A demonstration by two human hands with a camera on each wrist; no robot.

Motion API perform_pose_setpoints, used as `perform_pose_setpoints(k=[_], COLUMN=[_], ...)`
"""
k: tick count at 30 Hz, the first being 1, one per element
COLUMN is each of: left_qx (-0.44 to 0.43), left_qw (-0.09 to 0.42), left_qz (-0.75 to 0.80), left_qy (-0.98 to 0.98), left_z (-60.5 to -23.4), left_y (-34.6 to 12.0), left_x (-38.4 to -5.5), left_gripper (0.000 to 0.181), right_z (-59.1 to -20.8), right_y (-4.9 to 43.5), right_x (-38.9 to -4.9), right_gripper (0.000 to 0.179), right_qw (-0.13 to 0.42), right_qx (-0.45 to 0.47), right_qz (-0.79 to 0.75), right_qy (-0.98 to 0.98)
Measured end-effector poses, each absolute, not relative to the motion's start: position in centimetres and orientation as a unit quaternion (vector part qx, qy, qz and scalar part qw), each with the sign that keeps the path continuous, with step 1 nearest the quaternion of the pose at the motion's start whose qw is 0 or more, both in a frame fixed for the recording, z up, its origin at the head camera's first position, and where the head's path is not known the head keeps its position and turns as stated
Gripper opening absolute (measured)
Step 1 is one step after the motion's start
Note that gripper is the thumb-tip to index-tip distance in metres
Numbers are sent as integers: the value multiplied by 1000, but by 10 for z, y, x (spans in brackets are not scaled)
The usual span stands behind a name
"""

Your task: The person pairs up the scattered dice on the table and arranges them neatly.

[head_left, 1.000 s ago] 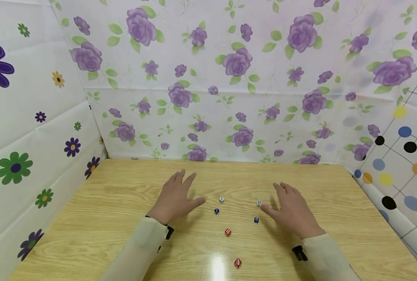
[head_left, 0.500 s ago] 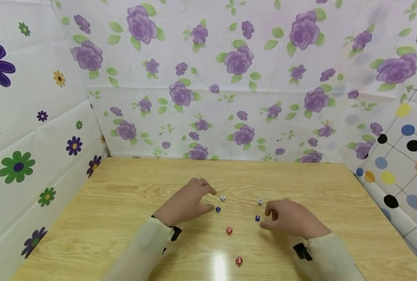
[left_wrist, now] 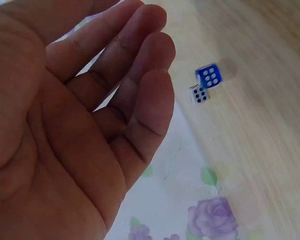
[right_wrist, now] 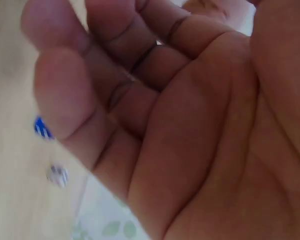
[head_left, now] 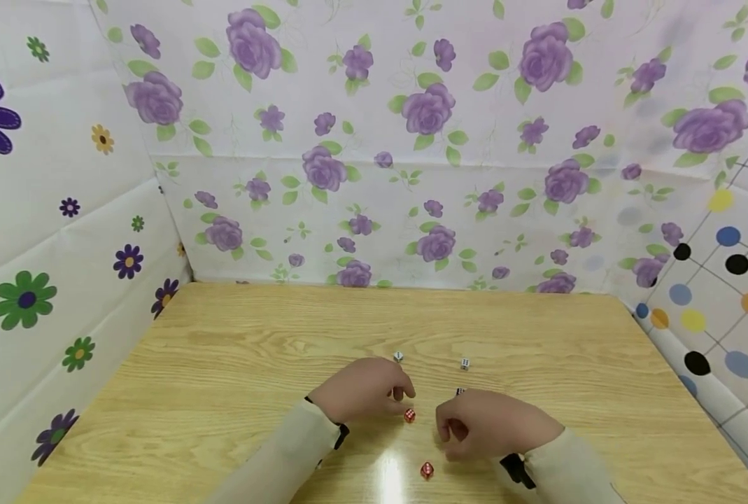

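My left hand (head_left: 362,389) hovers over the table, thumb tip beside a red die (head_left: 409,416), fingers loosely bent. Its palm holds nothing in the left wrist view, where a blue die (left_wrist: 209,76) and a white die (left_wrist: 200,94) lie beyond the fingertips. To the right, my right hand (head_left: 498,421) has loosely bent fingers a little above and right of the nearer red die (head_left: 427,470), apart from it. Behind that hand a blue die (head_left: 460,392) shows only in part. The other blue die is out of sight in the head view, apparently behind my left hand.
Two white dice sit farther back, one at the left (head_left: 399,356) and one at the right (head_left: 464,364). The wooden table (head_left: 235,336) meets flowered cloth (head_left: 380,210) at the back, with patterned cloths on both sides.
Both hands have moved nearer the person and toward the middle, from the white and blue dice to the red ones. Their spread fingers have bent. The visible dice stay in place.
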State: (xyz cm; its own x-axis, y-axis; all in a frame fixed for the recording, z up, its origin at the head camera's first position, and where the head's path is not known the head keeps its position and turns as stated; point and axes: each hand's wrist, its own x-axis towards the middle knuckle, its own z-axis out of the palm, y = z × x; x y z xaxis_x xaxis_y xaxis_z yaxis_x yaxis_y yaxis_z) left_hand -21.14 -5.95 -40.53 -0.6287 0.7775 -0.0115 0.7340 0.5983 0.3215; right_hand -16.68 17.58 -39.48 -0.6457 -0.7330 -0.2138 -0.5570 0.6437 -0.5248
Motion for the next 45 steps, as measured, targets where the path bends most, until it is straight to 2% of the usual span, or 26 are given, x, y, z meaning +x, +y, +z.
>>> perform_pose_setpoints(k=[6, 12, 22, 33, 45], left_qx=[433, 435, 427, 420, 417], left_qw=[100, 100, 99, 100, 98], left_qz=[149, 144, 132, 136, 136], left_qy=[883, 883, 889, 892, 893], left_z=[-414, -416, -420, -420, -419], left_y=[-56, -53, -54, -55, -54], left_x=[-213, -211, -209, -208, -207], left_gripper=[16, 11, 5, 5, 4], right_z=[-409, -412, -415, -415, -417], right_y=[164, 159, 157, 151, 151], right_x=[-164, -163, -163, -163, -163], right_gripper=[18, 15, 14, 5, 10], right_qw=[202, 182, 163, 192, 189], right_qx=[-448, -478, -477, -491, -475], right_qz=[-239, -230, -206, -209, -194], right_qy=[838, 828, 839, 824, 837])
